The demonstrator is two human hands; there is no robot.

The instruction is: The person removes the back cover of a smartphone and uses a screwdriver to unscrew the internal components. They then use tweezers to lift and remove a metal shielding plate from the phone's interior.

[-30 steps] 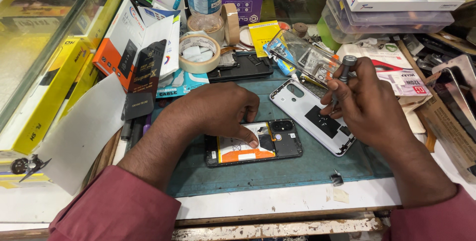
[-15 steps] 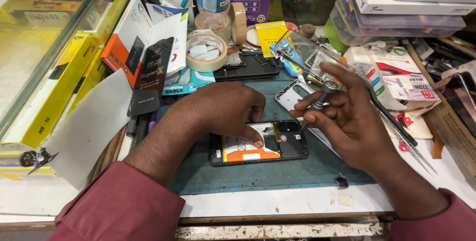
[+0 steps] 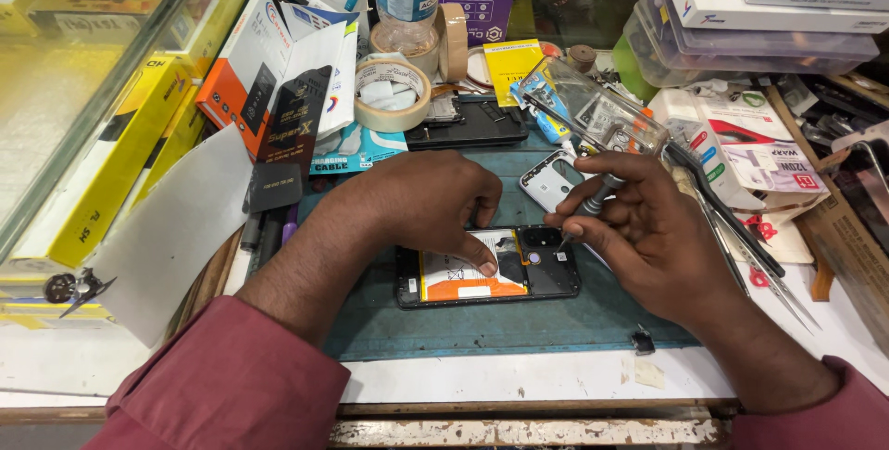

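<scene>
Left hand (image 3: 421, 205): rests on the opened phone (image 3: 489, 266), grip together, fingertips pressing down on the orange battery area.
Right hand (image 3: 648, 232): grip clamped on a small screwdriver (image 3: 591, 202), its tip at the phone's upper right part beside the camera.
Opened phone: lies flat on the green mat (image 3: 519, 325), centre of the tabletop, between both hands.
White back cover (image 3: 546, 181): just beyond the phone, partly hidden by the right hand.
Tape roll (image 3: 393, 96): far left of the mat.
Tweezers (image 3: 741, 246): right of the right hand.
</scene>
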